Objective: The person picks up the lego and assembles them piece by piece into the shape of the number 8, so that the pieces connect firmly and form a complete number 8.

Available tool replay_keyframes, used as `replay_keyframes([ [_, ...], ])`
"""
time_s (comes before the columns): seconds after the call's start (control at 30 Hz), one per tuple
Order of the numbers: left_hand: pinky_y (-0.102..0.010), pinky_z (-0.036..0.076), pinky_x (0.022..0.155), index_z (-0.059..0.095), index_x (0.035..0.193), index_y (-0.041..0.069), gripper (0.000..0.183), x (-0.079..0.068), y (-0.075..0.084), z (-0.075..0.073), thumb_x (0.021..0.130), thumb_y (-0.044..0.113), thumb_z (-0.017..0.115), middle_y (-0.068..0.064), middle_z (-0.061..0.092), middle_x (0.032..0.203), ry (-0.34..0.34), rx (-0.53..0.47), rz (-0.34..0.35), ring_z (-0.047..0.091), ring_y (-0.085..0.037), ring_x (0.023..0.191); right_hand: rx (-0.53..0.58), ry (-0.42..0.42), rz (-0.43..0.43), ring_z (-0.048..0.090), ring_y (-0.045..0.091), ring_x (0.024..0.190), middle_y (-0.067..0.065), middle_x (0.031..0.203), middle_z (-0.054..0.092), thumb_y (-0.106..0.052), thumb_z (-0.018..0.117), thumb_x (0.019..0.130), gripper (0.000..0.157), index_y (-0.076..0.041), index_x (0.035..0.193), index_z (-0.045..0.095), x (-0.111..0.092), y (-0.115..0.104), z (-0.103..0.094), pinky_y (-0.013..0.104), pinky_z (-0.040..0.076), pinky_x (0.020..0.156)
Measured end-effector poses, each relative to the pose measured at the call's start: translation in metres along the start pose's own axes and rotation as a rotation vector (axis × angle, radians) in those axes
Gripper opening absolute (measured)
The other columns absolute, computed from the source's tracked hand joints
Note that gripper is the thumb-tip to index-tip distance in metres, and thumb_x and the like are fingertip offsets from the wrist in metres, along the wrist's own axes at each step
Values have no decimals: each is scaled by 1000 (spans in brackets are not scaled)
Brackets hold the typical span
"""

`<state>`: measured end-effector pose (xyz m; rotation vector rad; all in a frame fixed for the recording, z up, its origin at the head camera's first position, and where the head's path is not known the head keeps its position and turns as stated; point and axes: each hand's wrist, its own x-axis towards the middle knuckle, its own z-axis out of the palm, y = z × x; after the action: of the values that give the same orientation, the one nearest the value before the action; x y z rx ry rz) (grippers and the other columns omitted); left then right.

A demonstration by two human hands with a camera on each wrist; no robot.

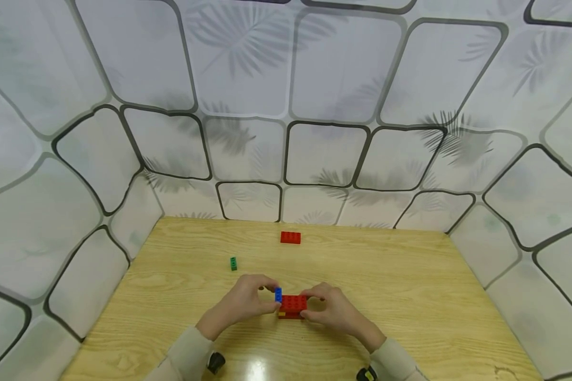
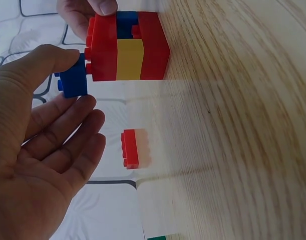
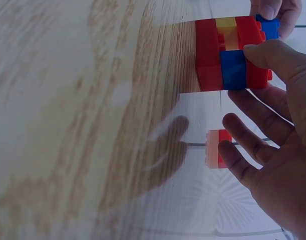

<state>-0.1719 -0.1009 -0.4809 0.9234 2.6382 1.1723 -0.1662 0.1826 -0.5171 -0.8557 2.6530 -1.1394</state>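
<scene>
On the far left is the left sleeve (image 1: pixel 190 349). Next comes a little green block (image 1: pixel 233 263), lying on the wooden table (image 1: pixel 171 275) just past the left hand (image 1: pixel 245 299). The left hand pinches a small blue block (image 1: pixel 278 295) with its thumb and fingertip, so it is nearly closed, and its other fingers bend loosely. The blue block is at the left end of the bumpy top of a block stack (image 1: pixel 294 304), between the two hands. I cannot tell if it is clicked on. The stack is red on top and bottom, with yellow in the middle near the left hand and blue near the right hand. Past both hands lies a loose red block (image 1: pixel 291 237). The right hand (image 1: pixel 331 307) grips the stack's right end, thumb and fingers a stack's width apart. Last is the right sleeve (image 1: pixel 395 360).
</scene>
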Motion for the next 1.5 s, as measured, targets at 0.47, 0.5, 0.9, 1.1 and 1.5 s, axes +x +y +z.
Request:
replay_keyframes([
  [0.47, -50, 61, 91, 78, 115, 8, 29, 2, 4, 3, 90, 23, 84, -1, 79, 111, 1, 23, 24, 73, -27, 105, -9, -2, 8, 68, 21, 111, -5, 118, 75, -37, 80, 95, 40, -16, 128, 75, 0, -1, 0, 40, 59, 92],
  [0.5, -49, 61, 92, 78, 116, 8, 30, 3, 5, 4, 91, 23, 84, -1, 79, 112, 5, 31, 33, 73, -27, 106, -11, -3, 7, 68, 21, 111, -5, 118, 75, -38, 80, 96, 39, -16, 128, 75, 0, -1, 0, 39, 59, 92],
  [0.9, -46, 61, 95, 78, 116, 9, 30, 19, 16, 17, 91, 24, 84, 0, 79, 113, -31, 49, 47, 73, -19, 107, 4, 0, -12, 67, 22, 110, -7, 116, 75, -35, 80, 96, 34, -20, 126, 76, 0, 0, 0, 38, 58, 92],
  [1.1, -42, 61, 96, 79, 116, 14, 27, 25, 20, 23, 92, 25, 84, 3, 78, 112, -46, 38, 52, 72, -16, 107, 10, 11, -36, 68, 22, 108, -7, 116, 76, -33, 80, 96, 35, -18, 128, 76, 0, 1, 0, 36, 58, 91],
  [1.5, -31, 60, 92, 79, 114, 12, 25, 33, 25, 32, 92, 23, 84, 6, 78, 105, -58, 33, 96, 70, -8, 100, 27, 12, -49, 68, 18, 111, -6, 118, 77, -28, 79, 96, 29, -21, 124, 78, -1, 3, 1, 40, 60, 93],
])
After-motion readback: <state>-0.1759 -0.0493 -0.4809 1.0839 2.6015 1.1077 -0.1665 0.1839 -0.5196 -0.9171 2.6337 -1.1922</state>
